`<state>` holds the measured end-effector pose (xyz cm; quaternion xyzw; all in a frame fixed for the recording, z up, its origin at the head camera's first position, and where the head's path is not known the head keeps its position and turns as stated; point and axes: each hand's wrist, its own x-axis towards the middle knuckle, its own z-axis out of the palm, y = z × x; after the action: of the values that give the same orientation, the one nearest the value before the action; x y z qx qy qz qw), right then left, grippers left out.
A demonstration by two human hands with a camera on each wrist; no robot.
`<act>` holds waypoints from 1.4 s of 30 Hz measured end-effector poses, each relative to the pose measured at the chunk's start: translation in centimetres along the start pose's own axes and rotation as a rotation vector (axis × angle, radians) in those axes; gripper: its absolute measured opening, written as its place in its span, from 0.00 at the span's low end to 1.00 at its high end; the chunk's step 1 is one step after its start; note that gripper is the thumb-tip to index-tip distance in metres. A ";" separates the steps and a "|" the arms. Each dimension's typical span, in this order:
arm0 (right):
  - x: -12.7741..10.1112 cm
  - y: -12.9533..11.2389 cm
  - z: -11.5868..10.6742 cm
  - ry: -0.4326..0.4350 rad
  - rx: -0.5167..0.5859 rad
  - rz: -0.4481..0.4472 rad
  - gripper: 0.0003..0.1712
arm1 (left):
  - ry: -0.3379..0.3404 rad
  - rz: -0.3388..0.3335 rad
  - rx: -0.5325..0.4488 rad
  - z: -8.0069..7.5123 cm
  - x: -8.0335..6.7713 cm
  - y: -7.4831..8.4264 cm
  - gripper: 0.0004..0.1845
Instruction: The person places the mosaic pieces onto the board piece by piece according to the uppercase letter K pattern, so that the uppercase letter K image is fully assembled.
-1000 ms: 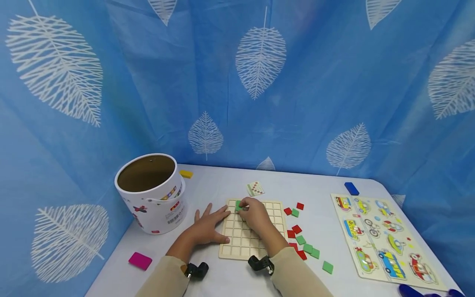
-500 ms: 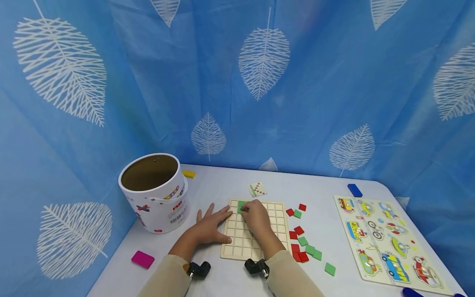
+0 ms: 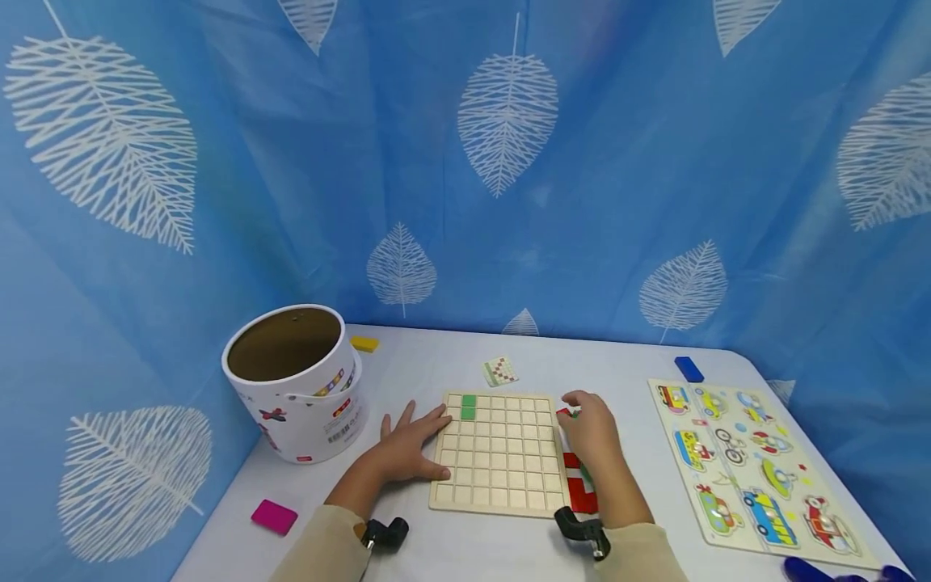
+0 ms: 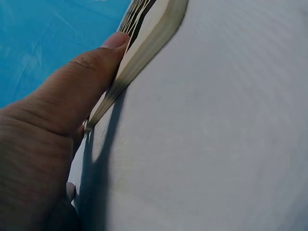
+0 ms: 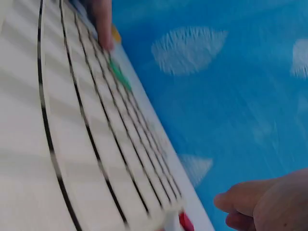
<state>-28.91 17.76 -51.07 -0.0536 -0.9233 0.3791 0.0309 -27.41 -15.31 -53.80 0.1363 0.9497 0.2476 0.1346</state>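
Observation:
A wooden grid board (image 3: 502, 465) lies on the white table. Two green square tiles (image 3: 469, 406) sit in its second column, at the far side. My left hand (image 3: 402, 453) is spread along the board's left edge, with the thumb (image 4: 91, 72) resting on the rim in the left wrist view. Just right of the board, my right hand (image 3: 595, 432) hovers over the loose tiles, fingers slightly bent and nothing visible in them. Several red tiles (image 3: 580, 495) show beside its wrist; the hand and forearm hide most of the green ones. Behind the board lies a small pattern card (image 3: 500, 371).
At left stands a white bucket (image 3: 309, 416), with a magenta block (image 3: 274, 516) in front and a yellow block (image 3: 364, 343) behind. A vehicle picture puzzle (image 3: 727, 505) and a blue block (image 3: 688, 369) lie at right. A blue leaf-print curtain (image 3: 582, 267) hangs behind the table.
My right hand has left the green tile on the board and moved right to the loose tiles. Both green tiles in the grid are now uncovered. The left hand has stayed put.

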 end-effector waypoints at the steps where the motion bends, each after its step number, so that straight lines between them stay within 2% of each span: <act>1: 0.1 0.9 -0.6 -0.009 -0.009 0.030 0.24 | -0.002 -0.002 0.002 0.0 -0.1 0.0 0.55; 4: 0.3 2.9 -1.3 -0.073 -0.018 0.088 0.29 | -0.005 -0.008 0.002 0.0 -0.3 -0.2 0.55; 7: 0.6 4.1 -1.2 -0.110 -0.010 0.100 0.33 | 0.001 -0.004 0.001 0.0 -0.3 -0.2 0.55; 14: 1.1 5.0 -1.0 -0.041 0.002 0.101 0.28 | 0.017 0.003 0.000 0.0 0.0 -0.1 0.55; 24: 0.6 5.1 -0.9 0.003 0.007 0.113 0.22 | 0.014 0.005 -0.002 -0.1 -0.2 0.0 0.55; 26: 0.3 4.3 -0.6 0.016 0.021 0.074 0.22 | 0.016 0.008 0.003 0.0 -0.1 -0.1 0.55; 29: -0.8 1.8 0.5 0.014 0.053 -0.027 0.21 | 0.012 0.010 0.005 0.1 0.0 -0.1 0.55; 32: -2.1 -1.8 2.7 -0.039 0.094 -0.135 0.19 | 0.008 0.010 0.005 -0.1 0.1 -0.1 0.55; 36: -3.2 -5.8 6.2 -0.135 0.138 -0.191 0.12 | 0.009 0.009 0.023 -0.3 0.2 -0.1 0.55; 39: -3.1 -6.9 8.4 -0.177 0.115 -0.206 0.06 | 0.009 0.006 0.033 -0.3 0.1 -0.1 0.54; 42: -2.8 -7.1 9.6 -0.172 0.057 -0.228 0.03 | 0.006 0.009 0.028 -0.1 0.1 0.0 0.54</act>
<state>-27.62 5.66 -52.93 0.0850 -0.9114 0.4026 -0.0039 -27.57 -15.37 -53.73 0.1419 0.9528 0.2354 0.1289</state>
